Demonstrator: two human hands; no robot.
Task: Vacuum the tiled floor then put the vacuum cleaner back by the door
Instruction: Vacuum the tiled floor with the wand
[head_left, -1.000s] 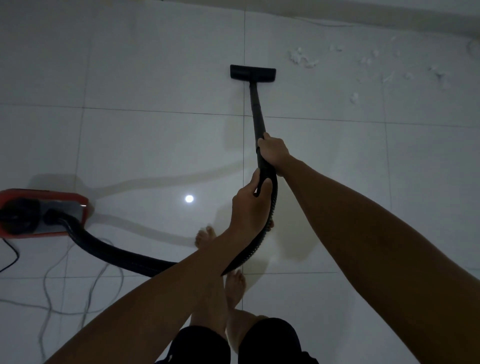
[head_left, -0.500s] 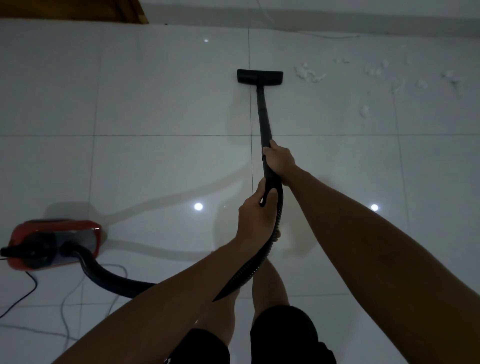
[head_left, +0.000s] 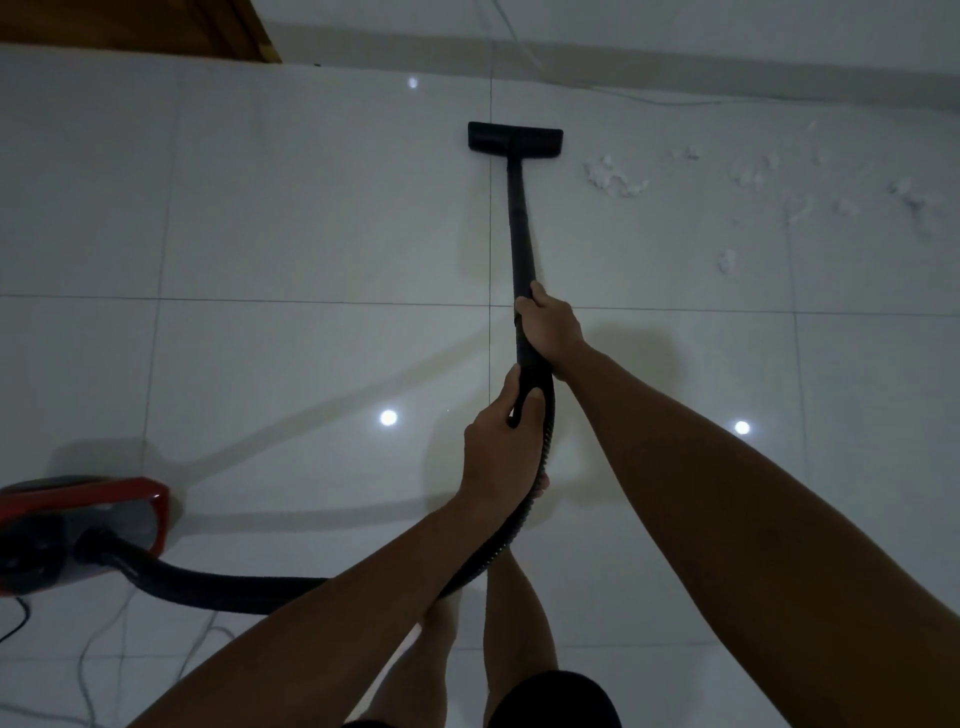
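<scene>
Since the earlier frames the view has tipped up, so more of the far wall edge and a strip of brown wood (head_left: 140, 28) at the top left now show, and the red vacuum cleaner (head_left: 78, 530) sits lower and further left in the picture; both hands grip the tube as before.

That vacuum cleaner lies on the white tiled floor (head_left: 291, 208) at the left edge, partly cut off by the frame. From its front a black ribbed hose (head_left: 218, 590) curves right along the floor, passes behind the left forearm and rises to the black tube (head_left: 519, 228). At the tube's far end the flat black floor head (head_left: 515, 137) rests on the tiles, straddling a grout line, with the tube running nearly straight back toward the person.

Fingers of the right hand (head_left: 550, 327) are wrapped round the tube further up. Closer to the body, the left hand (head_left: 498, 447) is clamped on the curved handle where tube meets hose, thumb lying along the top.

White fluff scraps (head_left: 615, 176) lie scattered on the tiles to the right of the floor head, near it but not touching, with more bits spread toward the right edge. A thin cord (head_left: 88, 670) loops on the floor at the lower left. 2 bright light reflections glint on the tiles, and the person's bare legs show below the arms.
</scene>
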